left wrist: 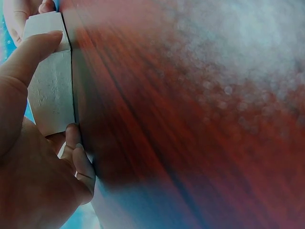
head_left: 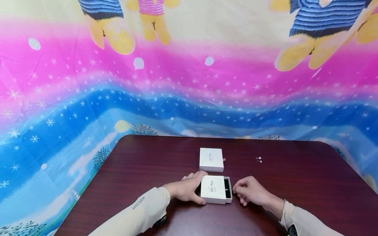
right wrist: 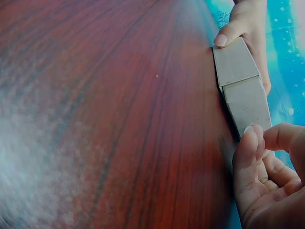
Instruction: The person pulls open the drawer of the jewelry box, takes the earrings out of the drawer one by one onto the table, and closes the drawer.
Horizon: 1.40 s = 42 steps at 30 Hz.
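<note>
The white box [head_left: 212,193] sits on the table [head_left: 147,157] at about five o'clock from the centre of the head view, its lid printed "Best Wishes" (the smaller lines are illegible). Its drawer [head_left: 228,200] is partly out toward three o'clock, showing black lining [head_left: 227,183]. From nine o'clock, the left hand [head_left: 187,189] grips the box, thumb on the near side, fingers spread round the far side. At three o'clock, the right hand [head_left: 251,191] has curled fingers, tips gathered by the drawer's end; whether they pinch anything I cannot tell. A second box [head_left: 211,158] lies at twelve o'clock, its lettering fainter, and two earrings [head_left: 260,158] at two. Toward eight, the left sleeve [head_left: 147,209] reads "Let's Slim".
</note>
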Available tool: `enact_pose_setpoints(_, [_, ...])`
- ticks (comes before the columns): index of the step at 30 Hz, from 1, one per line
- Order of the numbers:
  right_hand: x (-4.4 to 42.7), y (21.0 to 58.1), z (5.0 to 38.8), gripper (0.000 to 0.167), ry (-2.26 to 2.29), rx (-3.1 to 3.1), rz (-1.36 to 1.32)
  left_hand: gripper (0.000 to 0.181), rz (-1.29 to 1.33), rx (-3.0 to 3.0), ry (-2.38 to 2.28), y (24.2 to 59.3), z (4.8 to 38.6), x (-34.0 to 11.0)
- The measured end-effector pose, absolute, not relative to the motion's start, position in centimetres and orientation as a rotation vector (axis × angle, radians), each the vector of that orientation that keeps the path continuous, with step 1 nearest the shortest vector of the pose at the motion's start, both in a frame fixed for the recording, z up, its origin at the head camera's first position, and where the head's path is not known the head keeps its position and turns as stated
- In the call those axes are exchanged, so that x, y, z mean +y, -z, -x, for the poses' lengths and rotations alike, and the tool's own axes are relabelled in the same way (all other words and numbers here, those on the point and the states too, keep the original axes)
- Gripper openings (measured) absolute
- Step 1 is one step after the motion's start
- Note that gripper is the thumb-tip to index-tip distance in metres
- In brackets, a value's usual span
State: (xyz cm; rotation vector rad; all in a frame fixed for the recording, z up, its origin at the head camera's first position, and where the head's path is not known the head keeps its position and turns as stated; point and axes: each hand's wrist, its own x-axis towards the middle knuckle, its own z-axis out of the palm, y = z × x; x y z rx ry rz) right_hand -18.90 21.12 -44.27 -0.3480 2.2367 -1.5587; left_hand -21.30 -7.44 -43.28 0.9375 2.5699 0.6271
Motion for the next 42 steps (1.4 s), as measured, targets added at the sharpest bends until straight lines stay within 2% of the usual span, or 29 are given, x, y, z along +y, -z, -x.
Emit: enact_pose_setpoints(42, [22.09, 43.90, 18.77, 0.023, 1.565, 2.223, 0.335, 0.085, -0.947, 2.564, -0.648, 43.59, 21.55, -7.47])
